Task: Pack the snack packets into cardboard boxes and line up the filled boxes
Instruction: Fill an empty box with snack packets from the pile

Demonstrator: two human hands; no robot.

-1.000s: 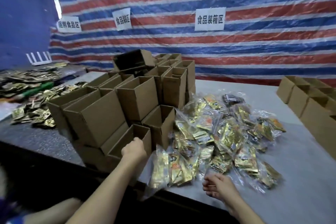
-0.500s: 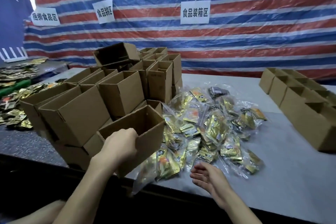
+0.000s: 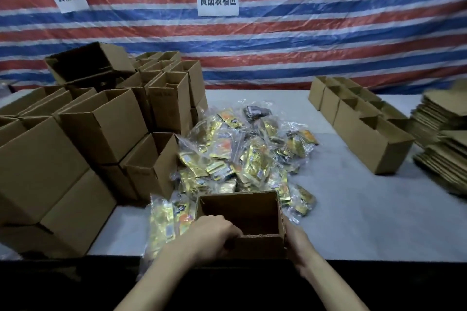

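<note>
An open, empty cardboard box [image 3: 252, 212] stands at the table's near edge, right in front of me. My left hand [image 3: 212, 235] grips its near-left rim, fingers curled over the edge. My right hand [image 3: 298, 240] lies against the box's right side; its fingers are mostly hidden behind the wall. Just behind the box spreads a heap of gold snack packets [image 3: 240, 156] in clear plastic bags.
A tall stack of empty open boxes [image 3: 101, 129] fills the left of the grey table [image 3: 353, 209]. A row of boxes [image 3: 358, 118] runs along the right, with flat folded cartons [image 3: 444, 139] piled at the far right. A striped tarp hangs behind.
My left hand pulled one box off the left stack and brought it to the table's near edge in front of me. My right hand moved from hovering open to the box's right side.
</note>
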